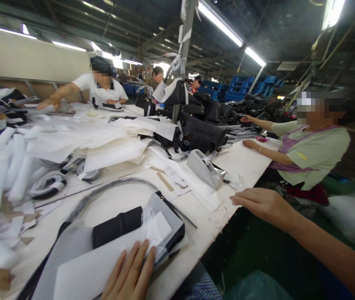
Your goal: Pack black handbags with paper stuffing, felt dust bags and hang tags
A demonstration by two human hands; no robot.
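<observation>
The black bag point(178, 236) lies near on the tabletop point(197, 237), long axis running near left to far right; the left hand point(130, 271), the nearer, rests flat on its white sheet point(90, 263), while the right hand point(261, 205) hovers empty by the right edge, well apart

The right hand point(263, 204) has open air around it by the worktop's edge, and a bare strip of worktop point(199, 243) leads from there to the near bag point(177, 239), with only a thin black strip point(186, 216) jutting in. Farther in, a long white sheet point(192, 187) and heaped black bags point(207, 133) block the surface. Leftward, an arched strap point(111, 183), a wrapped coil point(48, 186) and white rolls point(18, 168) crowd low passage; above them the air is open.
</observation>
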